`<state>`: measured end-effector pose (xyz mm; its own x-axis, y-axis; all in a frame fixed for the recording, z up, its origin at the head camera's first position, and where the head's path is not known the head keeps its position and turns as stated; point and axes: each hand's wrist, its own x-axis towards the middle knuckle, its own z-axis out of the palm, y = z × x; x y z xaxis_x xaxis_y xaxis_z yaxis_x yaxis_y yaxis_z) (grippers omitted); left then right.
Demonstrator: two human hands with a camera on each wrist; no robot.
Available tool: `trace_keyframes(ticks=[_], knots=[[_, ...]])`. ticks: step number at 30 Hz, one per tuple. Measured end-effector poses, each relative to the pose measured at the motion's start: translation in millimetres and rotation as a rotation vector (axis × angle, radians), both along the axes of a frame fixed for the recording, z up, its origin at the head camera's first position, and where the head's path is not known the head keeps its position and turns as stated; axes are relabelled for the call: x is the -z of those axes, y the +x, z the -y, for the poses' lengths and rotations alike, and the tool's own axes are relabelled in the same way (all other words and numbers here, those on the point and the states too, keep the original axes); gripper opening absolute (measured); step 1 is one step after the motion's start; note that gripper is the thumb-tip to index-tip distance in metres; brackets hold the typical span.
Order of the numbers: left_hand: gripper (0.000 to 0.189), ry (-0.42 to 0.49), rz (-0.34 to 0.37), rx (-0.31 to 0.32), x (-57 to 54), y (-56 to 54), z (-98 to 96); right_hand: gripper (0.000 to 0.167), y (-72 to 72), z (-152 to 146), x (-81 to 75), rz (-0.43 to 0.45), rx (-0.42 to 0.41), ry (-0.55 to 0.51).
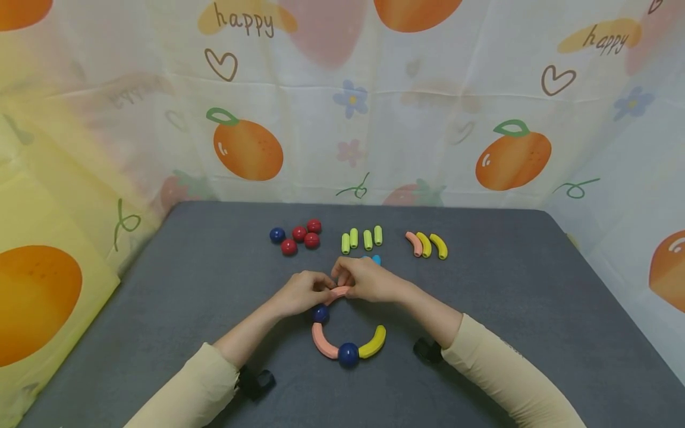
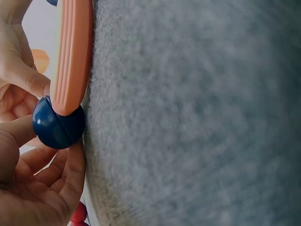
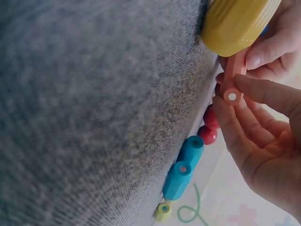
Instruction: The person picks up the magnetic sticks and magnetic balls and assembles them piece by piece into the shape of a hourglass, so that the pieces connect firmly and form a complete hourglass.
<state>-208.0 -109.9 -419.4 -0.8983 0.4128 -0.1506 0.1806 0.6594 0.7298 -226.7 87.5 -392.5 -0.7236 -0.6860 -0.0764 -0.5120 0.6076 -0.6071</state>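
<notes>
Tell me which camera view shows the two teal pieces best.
The right wrist view: both teal pieces appear there, with an end of each turned toward the camera. In the head view, the right hand hides most of them, leaving small blue bits. The left wrist view shows neither.

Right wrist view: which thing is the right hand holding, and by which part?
The right hand pinches the pink piece near its end with the white spot.
</notes>
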Motion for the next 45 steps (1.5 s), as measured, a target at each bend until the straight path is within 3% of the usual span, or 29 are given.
trace_keyframes(ticks=[4,10,24,31,37,45], knots=[[0.020,-0.003,0.003,0.008,-1.3,0.3,0.4,0.031,-1.0,1,0.2,0.000,-0.007,-0.007],[0.017,0.007,0.033,0.005,-2.3,1.6,3.8,0.025,-6.7,-3,0.2,0.072,0.009,-0.056],[0.030,0.101,0.210,0.050,2.1,2.7,19.3,0.023,-26.0,-8,-7.4,0.046,0.138,-0.113],[0.031,0.169,0.279,0.057,4.3,2.3,24.4,0.023,-42.0,1,-12.4,0.034,0.160,-0.171],[0.037,0.230,0.317,0.057,9.9,0.7,30.5,0.024,-59.1,12,-18.8,0.011,0.217,-0.161],[0.040,0.318,0.367,0.041,13.6,0.5,36.5,0.027,-78.6,28,-24.6,0.015,0.235,-0.146]])
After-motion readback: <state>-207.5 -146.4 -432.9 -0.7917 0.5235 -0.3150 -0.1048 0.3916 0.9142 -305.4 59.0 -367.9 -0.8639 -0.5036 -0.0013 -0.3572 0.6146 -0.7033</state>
